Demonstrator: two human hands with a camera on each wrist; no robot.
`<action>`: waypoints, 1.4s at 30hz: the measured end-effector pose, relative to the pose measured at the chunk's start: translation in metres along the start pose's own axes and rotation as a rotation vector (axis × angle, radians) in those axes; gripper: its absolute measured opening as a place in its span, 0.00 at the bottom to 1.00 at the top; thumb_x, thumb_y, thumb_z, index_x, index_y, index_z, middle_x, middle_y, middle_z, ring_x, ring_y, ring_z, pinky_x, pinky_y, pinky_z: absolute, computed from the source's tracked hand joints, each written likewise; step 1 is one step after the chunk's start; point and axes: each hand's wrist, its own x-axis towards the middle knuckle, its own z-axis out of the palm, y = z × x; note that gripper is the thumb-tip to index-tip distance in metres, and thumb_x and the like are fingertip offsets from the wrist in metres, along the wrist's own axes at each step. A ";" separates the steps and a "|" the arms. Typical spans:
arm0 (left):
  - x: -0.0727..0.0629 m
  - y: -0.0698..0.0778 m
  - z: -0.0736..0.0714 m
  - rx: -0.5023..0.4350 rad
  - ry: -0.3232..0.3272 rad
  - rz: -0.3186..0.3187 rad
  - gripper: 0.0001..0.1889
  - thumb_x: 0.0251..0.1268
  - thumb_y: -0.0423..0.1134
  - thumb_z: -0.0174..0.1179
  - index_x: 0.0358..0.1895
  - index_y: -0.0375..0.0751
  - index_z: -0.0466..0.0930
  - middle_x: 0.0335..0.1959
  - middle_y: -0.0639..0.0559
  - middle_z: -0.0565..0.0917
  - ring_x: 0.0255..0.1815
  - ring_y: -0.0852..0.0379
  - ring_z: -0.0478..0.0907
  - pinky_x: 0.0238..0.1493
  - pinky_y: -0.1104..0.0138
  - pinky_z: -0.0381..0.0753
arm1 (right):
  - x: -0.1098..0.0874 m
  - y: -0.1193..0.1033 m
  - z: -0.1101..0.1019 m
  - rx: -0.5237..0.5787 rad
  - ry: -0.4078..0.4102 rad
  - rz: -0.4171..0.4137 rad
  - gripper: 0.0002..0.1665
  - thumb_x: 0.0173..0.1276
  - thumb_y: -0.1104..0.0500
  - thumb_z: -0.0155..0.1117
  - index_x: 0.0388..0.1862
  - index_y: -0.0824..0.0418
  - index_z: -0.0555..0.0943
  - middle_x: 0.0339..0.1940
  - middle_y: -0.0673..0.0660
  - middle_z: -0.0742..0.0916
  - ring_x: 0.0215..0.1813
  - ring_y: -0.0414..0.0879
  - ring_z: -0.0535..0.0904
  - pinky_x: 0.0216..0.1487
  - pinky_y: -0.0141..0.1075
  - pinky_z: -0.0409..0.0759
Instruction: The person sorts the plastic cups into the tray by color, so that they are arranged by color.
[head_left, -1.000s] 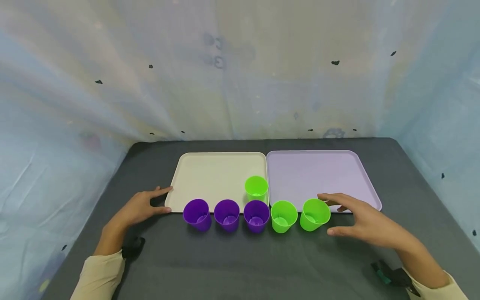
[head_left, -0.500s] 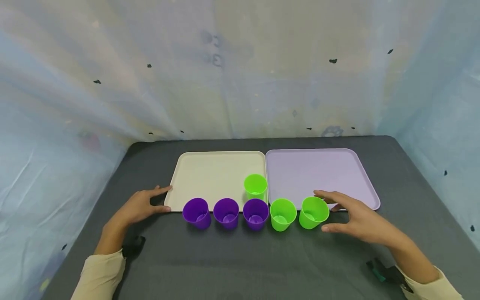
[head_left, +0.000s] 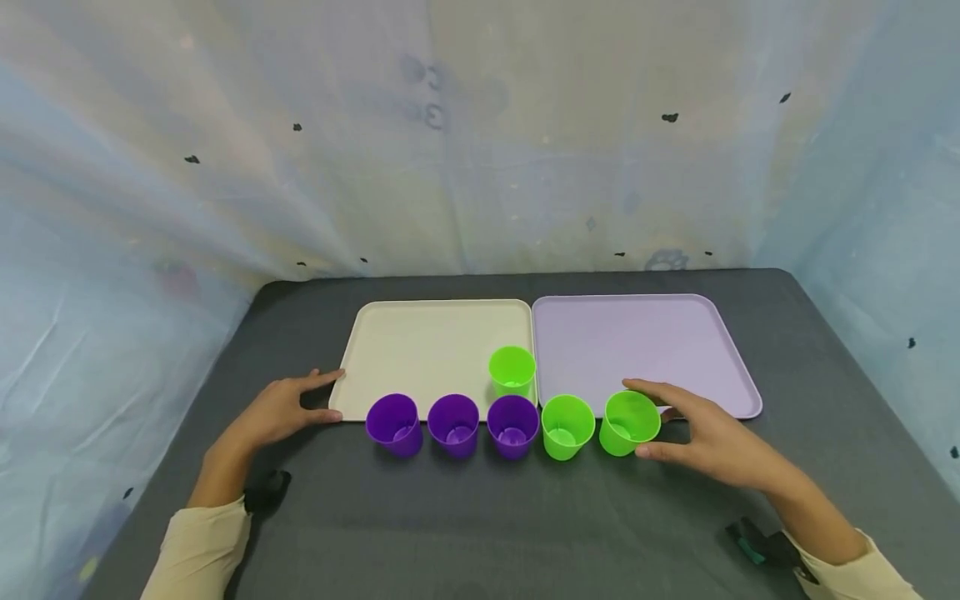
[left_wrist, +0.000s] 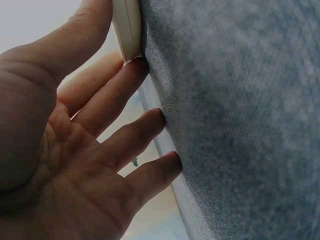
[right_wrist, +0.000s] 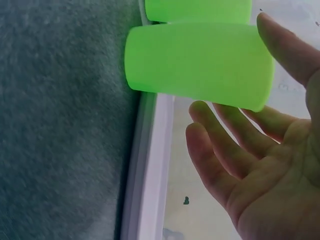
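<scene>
In the head view my left hand [head_left: 277, 411] rests at the left edge of the cream tray [head_left: 420, 333]. Its thumb and index finger touch the rim, and the left wrist view shows the other fingertips [left_wrist: 172, 161] on the dark cloth. My right hand [head_left: 705, 433] is spread around the rightmost green cup [head_left: 628, 425], thumb at the near side and index finger at the far side. The right wrist view shows this cup [right_wrist: 200, 65] upright on the cloth, fingers loosely bent beside it; a firm grip is not visible.
Left of that cup stand another green cup [head_left: 567, 429] and three purple cups [head_left: 512, 429] [head_left: 453, 427] [head_left: 394, 427] in a row. One green cup [head_left: 512, 372] is on the cream tray's right side. A lilac tray [head_left: 637, 333] adjoins it. Patterned curtain [head_left: 480, 167] hangs behind.
My right hand has moved left and closer in around the rightmost green cup. The left hand and all the cups keep their places; the head view shifts slightly.
</scene>
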 end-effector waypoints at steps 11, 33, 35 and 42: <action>-0.003 -0.003 0.002 -0.009 -0.002 -0.005 0.43 0.57 0.62 0.68 0.74 0.49 0.67 0.72 0.25 0.63 0.72 0.21 0.58 0.65 0.32 0.64 | 0.002 -0.002 0.004 0.008 -0.006 0.065 0.42 0.60 0.47 0.75 0.72 0.46 0.69 0.67 0.51 0.80 0.57 0.35 0.77 0.51 0.36 0.81; -0.003 -0.001 -0.005 -0.014 0.001 -0.005 0.43 0.57 0.62 0.68 0.74 0.49 0.67 0.71 0.25 0.63 0.72 0.22 0.58 0.65 0.33 0.64 | 0.000 0.000 -0.016 0.012 0.077 0.138 0.41 0.59 0.52 0.77 0.70 0.41 0.71 0.60 0.42 0.82 0.51 0.34 0.79 0.52 0.30 0.79; -0.004 0.001 -0.005 -0.013 0.004 0.000 0.42 0.57 0.61 0.68 0.74 0.48 0.67 0.71 0.25 0.64 0.72 0.22 0.58 0.64 0.33 0.65 | 0.000 0.001 -0.017 0.010 0.080 0.148 0.41 0.59 0.52 0.77 0.70 0.40 0.71 0.60 0.42 0.82 0.51 0.33 0.79 0.51 0.31 0.80; -0.005 0.004 -0.002 -0.027 0.005 0.016 0.41 0.57 0.60 0.68 0.73 0.47 0.68 0.70 0.24 0.65 0.72 0.22 0.59 0.63 0.34 0.67 | -0.004 0.003 -0.020 -0.003 0.079 0.165 0.40 0.60 0.52 0.76 0.70 0.41 0.70 0.61 0.43 0.81 0.49 0.33 0.80 0.49 0.34 0.80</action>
